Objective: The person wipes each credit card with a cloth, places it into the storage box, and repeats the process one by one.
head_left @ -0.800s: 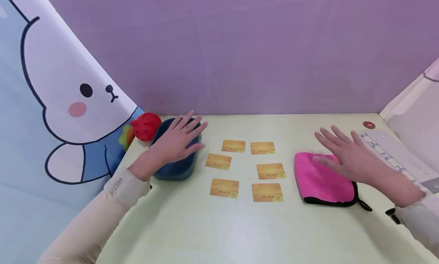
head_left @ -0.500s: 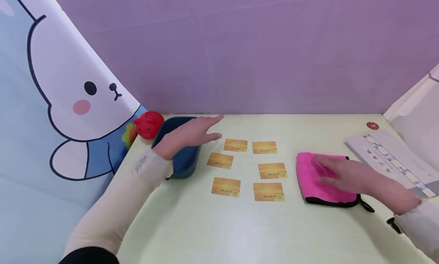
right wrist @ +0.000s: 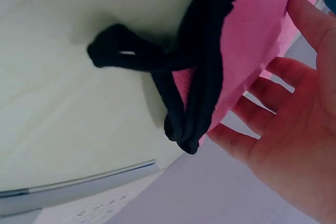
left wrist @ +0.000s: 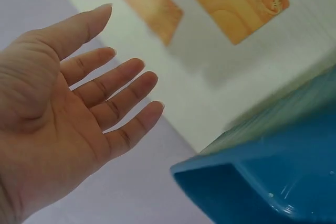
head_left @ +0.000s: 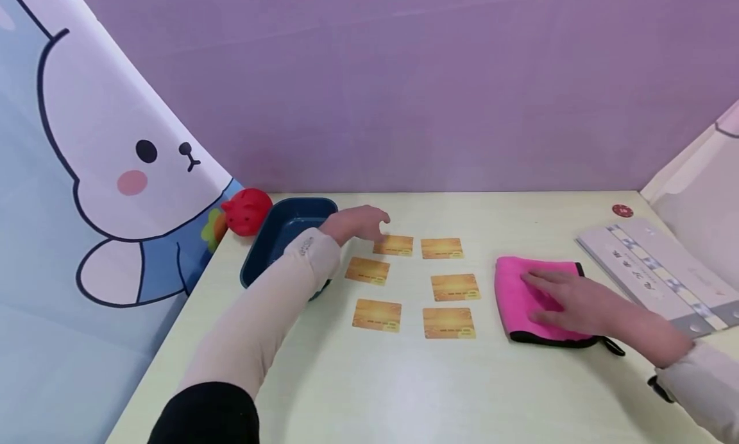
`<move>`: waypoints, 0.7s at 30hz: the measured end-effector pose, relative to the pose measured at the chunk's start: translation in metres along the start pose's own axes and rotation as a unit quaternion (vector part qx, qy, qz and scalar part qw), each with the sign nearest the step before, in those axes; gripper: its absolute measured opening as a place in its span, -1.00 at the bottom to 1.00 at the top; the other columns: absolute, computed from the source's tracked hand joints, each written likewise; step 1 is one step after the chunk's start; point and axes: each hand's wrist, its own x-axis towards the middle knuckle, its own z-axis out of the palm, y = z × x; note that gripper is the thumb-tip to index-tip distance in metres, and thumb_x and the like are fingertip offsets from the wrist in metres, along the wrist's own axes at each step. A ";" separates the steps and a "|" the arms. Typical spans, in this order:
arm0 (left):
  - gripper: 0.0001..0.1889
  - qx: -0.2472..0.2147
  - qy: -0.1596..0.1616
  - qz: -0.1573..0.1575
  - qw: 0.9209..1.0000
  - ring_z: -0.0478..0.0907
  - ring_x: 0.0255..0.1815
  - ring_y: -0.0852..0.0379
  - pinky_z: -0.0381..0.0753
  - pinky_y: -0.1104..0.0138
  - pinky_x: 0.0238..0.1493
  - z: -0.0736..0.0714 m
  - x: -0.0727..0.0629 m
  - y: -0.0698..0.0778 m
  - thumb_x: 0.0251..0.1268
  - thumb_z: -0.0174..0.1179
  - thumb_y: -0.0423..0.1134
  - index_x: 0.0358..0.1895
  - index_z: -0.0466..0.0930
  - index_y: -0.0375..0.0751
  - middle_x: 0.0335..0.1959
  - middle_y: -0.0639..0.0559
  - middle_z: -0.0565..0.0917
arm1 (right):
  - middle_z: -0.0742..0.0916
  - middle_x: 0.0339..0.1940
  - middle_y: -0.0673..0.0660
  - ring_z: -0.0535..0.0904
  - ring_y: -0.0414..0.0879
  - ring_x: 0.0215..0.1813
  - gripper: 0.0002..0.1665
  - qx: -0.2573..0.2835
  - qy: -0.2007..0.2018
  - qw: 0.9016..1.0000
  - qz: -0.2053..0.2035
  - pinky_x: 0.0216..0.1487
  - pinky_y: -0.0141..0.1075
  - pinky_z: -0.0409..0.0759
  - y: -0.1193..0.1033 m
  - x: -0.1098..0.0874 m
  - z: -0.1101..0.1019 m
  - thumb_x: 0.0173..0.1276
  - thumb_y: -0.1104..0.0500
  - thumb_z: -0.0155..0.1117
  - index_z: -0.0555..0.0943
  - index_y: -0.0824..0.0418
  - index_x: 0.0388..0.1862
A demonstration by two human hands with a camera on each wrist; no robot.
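Note:
Several gold-coloured cards lie spread over the pale table in two loose columns. My left hand (head_left: 356,223) reaches past the blue bin (head_left: 262,264) to the back-left card (head_left: 397,246), its fingertips just over that card's left corner in the head view. In the left wrist view, the left hand (left wrist: 79,103) has relaxed, slightly bent fingers and nothing in its palm. A folded pink towel (head_left: 514,283) with black edging and a black hanging loop (right wrist: 123,51) lies on the right. Over it is my right hand (head_left: 583,306), fingers extended on the pink fabric.
A red piggy bank (head_left: 248,212) stands behind the bin at the left edge. On the right lies a grey-white boxed item or book (head_left: 641,258) with a patterned stripe, and a small red chip (head_left: 622,210) sits behind it. A purple cloth (head_left: 433,97) hangs behind the table.
My left hand has moved right, from above the bin to the back-left card, its spread fingers now drawn together. My right hand has lowered onto the pink towel.

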 end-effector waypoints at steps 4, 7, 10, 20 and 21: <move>-0.38 0.015 -0.005 -0.006 1.000 0.34 0.41 0.02 0.30 0.07 0.48 0.011 0.017 -0.001 0.39 0.21 -0.11 0.49 0.31 -0.03 0.51 0.00 0.36 | 0.45 0.47 0.35 0.33 0.38 0.44 -0.01 0.006 -0.003 1.000 0.005 0.29 0.24 0.44 0.000 -0.001 0.001 0.29 -0.35 0.30 0.37 0.22 0.49; -0.39 0.016 -0.004 -0.006 1.000 0.39 0.28 0.02 0.37 0.07 0.43 0.017 0.021 0.000 0.34 0.26 -0.13 0.45 0.36 -0.03 0.43 -0.01 0.43 | 0.45 0.47 0.35 0.32 0.38 0.45 -0.01 0.009 -0.005 1.000 0.006 0.29 0.24 0.44 -0.001 0.000 0.001 0.29 -0.36 0.30 0.37 0.22 0.49; -0.38 0.027 -0.001 -0.006 1.000 0.41 0.17 0.01 0.44 0.08 0.35 0.021 0.021 0.002 0.31 0.30 -0.12 0.42 0.37 -0.03 0.31 -0.05 0.46 | 0.44 0.47 0.36 0.32 0.38 0.45 -0.01 0.011 -0.006 1.000 0.006 0.29 0.24 0.43 0.000 0.000 0.001 0.29 -0.35 0.30 0.37 0.23 0.49; -0.54 0.051 0.010 -0.014 0.999 0.40 0.06 -0.01 0.49 0.13 0.15 0.022 0.025 0.004 0.26 0.30 -0.09 0.17 0.42 -0.09 0.06 -0.03 0.48 | 0.46 0.44 0.39 0.32 0.37 0.44 0.02 0.035 -0.003 0.999 0.017 0.30 0.26 0.42 0.000 0.002 0.003 0.26 -0.33 0.35 0.36 0.30 0.48; -0.56 0.048 0.008 -0.017 0.999 0.40 0.06 -0.01 0.49 0.13 0.13 0.021 0.025 0.004 0.25 0.30 -0.09 0.14 0.43 -0.09 0.04 -0.03 0.48 | 0.46 0.44 0.39 0.32 0.37 0.44 0.02 0.034 -0.003 0.999 0.019 0.30 0.26 0.42 0.001 0.002 0.003 0.26 -0.33 0.35 0.36 0.29 0.48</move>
